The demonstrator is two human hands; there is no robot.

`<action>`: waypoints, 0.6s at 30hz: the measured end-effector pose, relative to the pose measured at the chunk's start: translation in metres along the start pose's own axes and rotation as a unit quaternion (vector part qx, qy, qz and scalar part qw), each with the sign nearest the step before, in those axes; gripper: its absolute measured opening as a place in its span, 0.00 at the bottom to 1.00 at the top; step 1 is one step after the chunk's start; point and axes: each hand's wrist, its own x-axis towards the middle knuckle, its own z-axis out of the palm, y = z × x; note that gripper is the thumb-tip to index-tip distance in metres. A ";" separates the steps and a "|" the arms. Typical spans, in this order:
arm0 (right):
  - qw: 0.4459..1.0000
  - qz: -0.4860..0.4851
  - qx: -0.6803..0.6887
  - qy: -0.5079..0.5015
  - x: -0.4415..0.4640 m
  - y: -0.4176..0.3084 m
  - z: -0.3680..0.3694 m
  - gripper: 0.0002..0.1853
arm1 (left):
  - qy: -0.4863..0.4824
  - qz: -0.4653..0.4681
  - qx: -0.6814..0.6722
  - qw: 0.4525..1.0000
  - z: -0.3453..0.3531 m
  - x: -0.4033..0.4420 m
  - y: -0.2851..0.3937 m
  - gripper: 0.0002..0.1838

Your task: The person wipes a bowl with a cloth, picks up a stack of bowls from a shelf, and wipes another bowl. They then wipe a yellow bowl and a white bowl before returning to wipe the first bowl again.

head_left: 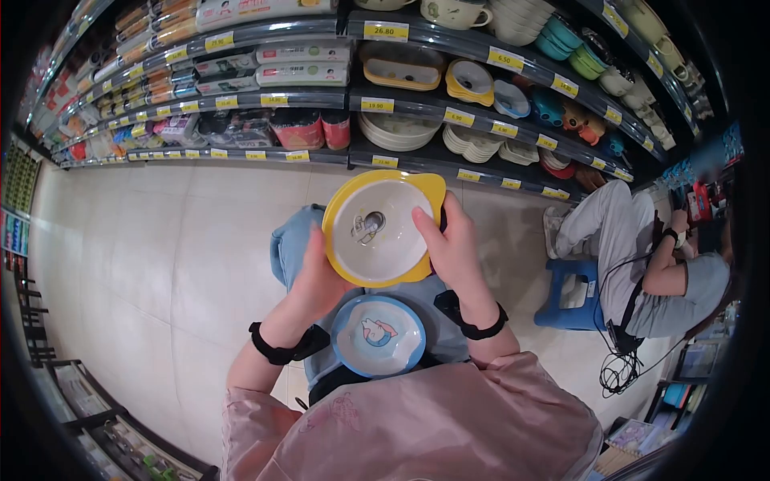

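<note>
Between my two hands is a yellow-rimmed bowl (393,232), its white inside with a small cartoon print facing up toward me. My left hand (314,280) grips its left side, with the fingers hidden underneath. On the right edge, my right hand (455,244) is closed round the bowl, thumb over the rim near an ear-shaped tab. A light blue bowl (379,337) with a cartoon animal on its bottom rests on my lap, just below the yellow one. Black bands circle both my wrists.
Ahead stands a shelf (437,100) with price tags, stacked plates (397,132), yellow bowls (470,82) and packaged rolls (301,74). To my right a person (642,240) sits by a blue stool (571,293), with a coiled black cable (622,373) on the floor.
</note>
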 end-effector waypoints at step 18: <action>0.966 -0.085 0.214 0.114 -0.028 0.030 -0.010 0.33 | -0.115 0.123 0.131 0.977 0.007 -0.002 0.010 0.43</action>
